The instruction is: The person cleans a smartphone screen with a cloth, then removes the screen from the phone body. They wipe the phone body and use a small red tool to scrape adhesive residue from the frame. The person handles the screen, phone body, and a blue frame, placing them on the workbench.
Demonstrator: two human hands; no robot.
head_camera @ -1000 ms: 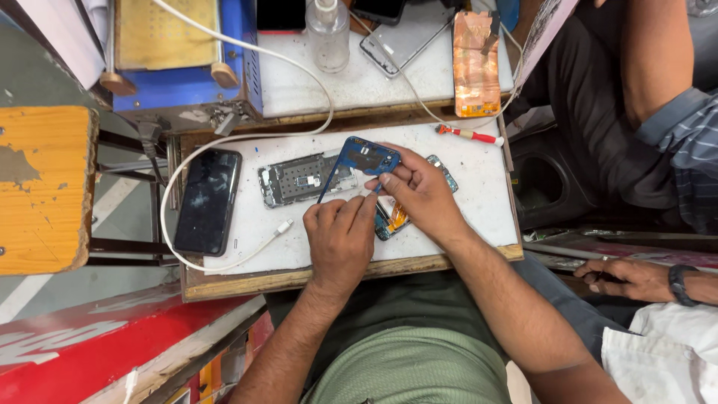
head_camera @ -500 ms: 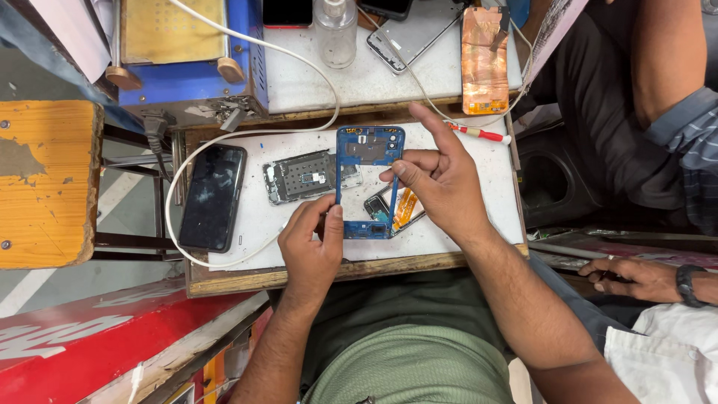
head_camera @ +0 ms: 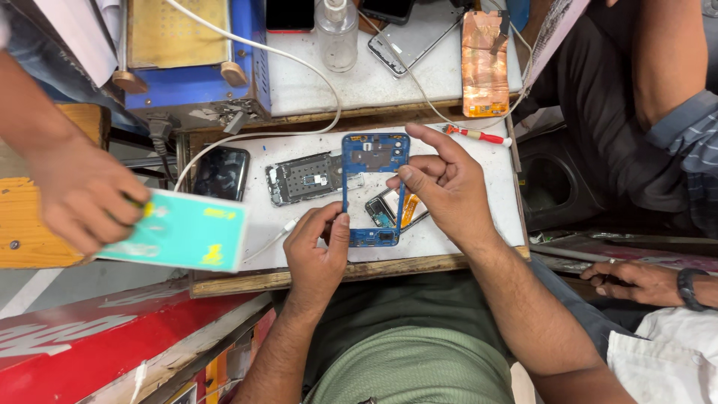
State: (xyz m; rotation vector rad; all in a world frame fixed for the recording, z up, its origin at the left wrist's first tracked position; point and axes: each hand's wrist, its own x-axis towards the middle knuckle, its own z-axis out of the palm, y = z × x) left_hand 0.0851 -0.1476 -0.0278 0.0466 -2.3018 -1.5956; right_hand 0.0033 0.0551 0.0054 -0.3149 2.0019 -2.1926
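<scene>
Near the middle of the frame, a blue phone frame (head_camera: 375,188) stands upright on its long axis over the white counter (head_camera: 479,179), held between both hands. The left hand (head_camera: 318,251) comes up from the lower centre, its thumb and fingers closed on the frame's lower left edge and bottom corner. The right hand (head_camera: 441,187) is to the right of the frame, its thumb and bent fingers pinching the frame's right edge while the index finger points out toward the upper left.

Under and just right of the frame lies a small phone part with an orange flex strip (head_camera: 395,211), partly hidden by the right hand. Just left of the frame rests an opened phone body with its circuit board showing (head_camera: 303,178), and further left a dark phone (head_camera: 221,173) lies with its screen up. A white cable (head_camera: 262,135) curves across the counter's upper left. A red-handled screwdriver (head_camera: 479,135) lies at the counter's upper right edge.

At the left of the frame another person's hand (head_camera: 82,194) holds a teal box (head_camera: 183,233) over the counter's left corner. At the lower right, a further person's hand with a dark wristband (head_camera: 636,280) rests apart from the work. At the top stand a clear bottle (head_camera: 336,34) and a copper-coloured panel (head_camera: 485,63).
</scene>
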